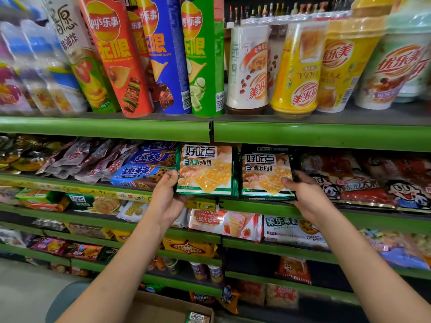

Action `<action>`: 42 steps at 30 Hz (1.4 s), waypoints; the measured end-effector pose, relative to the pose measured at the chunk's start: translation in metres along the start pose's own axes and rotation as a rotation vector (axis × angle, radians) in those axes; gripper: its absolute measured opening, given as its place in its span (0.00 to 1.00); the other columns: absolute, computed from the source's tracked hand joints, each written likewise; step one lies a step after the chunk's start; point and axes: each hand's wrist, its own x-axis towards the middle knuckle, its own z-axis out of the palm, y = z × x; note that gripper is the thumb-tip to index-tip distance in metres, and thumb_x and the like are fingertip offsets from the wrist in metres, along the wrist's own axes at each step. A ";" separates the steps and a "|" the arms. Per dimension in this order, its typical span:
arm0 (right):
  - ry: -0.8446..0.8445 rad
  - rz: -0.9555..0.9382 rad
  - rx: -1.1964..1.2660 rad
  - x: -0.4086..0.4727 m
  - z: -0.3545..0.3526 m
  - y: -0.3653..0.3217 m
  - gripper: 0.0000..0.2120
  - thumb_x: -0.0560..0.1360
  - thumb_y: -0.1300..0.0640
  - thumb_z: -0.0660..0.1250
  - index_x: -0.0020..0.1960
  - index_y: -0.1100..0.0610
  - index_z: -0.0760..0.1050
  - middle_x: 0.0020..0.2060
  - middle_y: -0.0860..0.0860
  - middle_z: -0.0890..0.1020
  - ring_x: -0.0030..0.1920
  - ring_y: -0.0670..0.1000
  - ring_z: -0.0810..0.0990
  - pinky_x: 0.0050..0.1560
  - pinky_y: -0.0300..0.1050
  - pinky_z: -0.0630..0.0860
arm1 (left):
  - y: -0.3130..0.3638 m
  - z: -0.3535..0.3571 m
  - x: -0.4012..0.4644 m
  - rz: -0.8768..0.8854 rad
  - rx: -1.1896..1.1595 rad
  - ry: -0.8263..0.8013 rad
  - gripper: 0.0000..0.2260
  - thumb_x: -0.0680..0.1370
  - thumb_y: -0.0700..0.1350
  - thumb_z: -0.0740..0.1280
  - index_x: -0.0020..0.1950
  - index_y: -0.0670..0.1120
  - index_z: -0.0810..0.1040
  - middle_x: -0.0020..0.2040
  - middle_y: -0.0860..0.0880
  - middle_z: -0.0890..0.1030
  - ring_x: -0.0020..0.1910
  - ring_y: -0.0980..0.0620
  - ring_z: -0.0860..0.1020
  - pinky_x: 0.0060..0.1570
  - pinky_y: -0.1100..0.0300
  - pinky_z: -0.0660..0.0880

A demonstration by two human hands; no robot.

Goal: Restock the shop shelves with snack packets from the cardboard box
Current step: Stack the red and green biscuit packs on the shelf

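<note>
I am looking at two snack packets standing side by side on the second shelf [326, 207]. The left packet [205, 170] is shiny, with green foil edges and a picture of yellow square biscuits on the front. The right packet [267, 174] is looking just the same, and there are more like it stacked behind it. Both packets are flat, square and crinkly, and their sides are touching.

My left hand [166, 199] is holding the left edge of the left packet, with the thumb on the front and the fingers curling behind. My right hand [307, 197] is pinching the right packet at its lower right corner, thumb pressing on the front.

Down at the bottom a brown cardboard box [163, 307] is sitting open on the floor. One more green packet [198, 317] is lying inside it, near the right wall of the box.

On the top shelf [105, 127] tall round chip tubes [130, 57] are standing in red, blue and green. Next to them, to the right, plastic drink cups [296, 66] are standing in white, yellow and pale green; some of them are upside down.

On the second shelf, blue cookie bags [144, 173] are lying to the left of my packets, and red bags with a cartoon face [382, 183] are lying to the right. Lower shelves are holding more soft bags, like pink wafer packs [224, 223].
</note>
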 end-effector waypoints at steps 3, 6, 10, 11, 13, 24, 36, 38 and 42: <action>0.011 -0.001 -0.023 0.002 0.000 0.001 0.30 0.79 0.59 0.69 0.77 0.52 0.63 0.75 0.52 0.68 0.76 0.56 0.64 0.74 0.61 0.59 | -0.003 0.012 0.002 -0.028 -0.056 0.032 0.06 0.86 0.41 0.55 0.56 0.42 0.71 0.55 0.37 0.82 0.47 0.42 0.85 0.37 0.46 0.84; 0.019 -0.008 -0.046 0.003 0.000 0.001 0.28 0.79 0.59 0.69 0.76 0.52 0.64 0.74 0.52 0.70 0.74 0.56 0.66 0.73 0.60 0.60 | -0.012 0.038 0.001 -0.104 -0.059 0.042 0.07 0.86 0.38 0.54 0.58 0.39 0.71 0.55 0.35 0.81 0.49 0.40 0.83 0.37 0.46 0.84; 0.026 -0.023 -0.088 0.004 0.001 0.003 0.26 0.79 0.58 0.68 0.75 0.52 0.65 0.72 0.53 0.71 0.71 0.57 0.69 0.72 0.61 0.64 | -0.036 0.083 -0.003 -0.145 0.064 0.039 0.10 0.84 0.36 0.55 0.55 0.37 0.76 0.50 0.35 0.83 0.50 0.39 0.82 0.42 0.44 0.83; 0.041 -0.022 -0.088 0.005 0.002 0.004 0.25 0.79 0.59 0.67 0.74 0.52 0.65 0.72 0.53 0.71 0.71 0.58 0.70 0.71 0.61 0.65 | -0.044 0.091 -0.002 -0.121 0.151 0.043 0.10 0.84 0.35 0.56 0.57 0.37 0.76 0.52 0.35 0.82 0.53 0.38 0.81 0.49 0.43 0.81; 0.069 -0.013 -0.084 0.006 0.004 0.004 0.21 0.82 0.58 0.63 0.73 0.53 0.67 0.69 0.55 0.75 0.68 0.59 0.73 0.69 0.63 0.69 | -0.059 0.102 0.001 -0.039 0.367 0.096 0.10 0.83 0.35 0.56 0.62 0.39 0.72 0.58 0.36 0.80 0.59 0.38 0.79 0.58 0.43 0.77; 0.021 0.092 0.102 0.002 0.006 -0.007 0.24 0.82 0.41 0.57 0.70 0.55 0.72 0.61 0.55 0.81 0.62 0.57 0.79 0.59 0.56 0.78 | -0.056 0.106 0.008 0.028 0.782 -0.006 0.11 0.84 0.45 0.58 0.61 0.47 0.77 0.63 0.41 0.81 0.60 0.42 0.78 0.62 0.50 0.74; -0.140 -0.121 -0.370 -0.019 -0.002 -0.004 0.43 0.67 0.44 0.79 0.75 0.33 0.60 0.76 0.48 0.66 0.74 0.53 0.66 0.74 0.58 0.64 | -0.048 0.076 -0.011 0.082 1.162 -0.392 0.37 0.74 0.41 0.76 0.78 0.58 0.63 0.69 0.48 0.76 0.63 0.48 0.78 0.67 0.48 0.74; -0.121 -0.175 -0.450 -0.019 0.000 -0.004 0.48 0.66 0.55 0.81 0.77 0.38 0.59 0.69 0.48 0.75 0.67 0.51 0.75 0.67 0.47 0.72 | -0.051 0.080 -0.014 0.145 1.203 -0.370 0.38 0.73 0.36 0.76 0.78 0.54 0.64 0.67 0.46 0.78 0.60 0.49 0.80 0.65 0.51 0.76; -0.055 -0.330 -0.540 -0.023 0.009 -0.002 0.50 0.64 0.65 0.81 0.78 0.49 0.60 0.57 0.44 0.78 0.55 0.45 0.79 0.44 0.23 0.70 | -0.057 0.081 -0.021 0.267 1.214 -0.311 0.36 0.74 0.33 0.74 0.77 0.51 0.66 0.68 0.45 0.77 0.62 0.48 0.78 0.66 0.50 0.75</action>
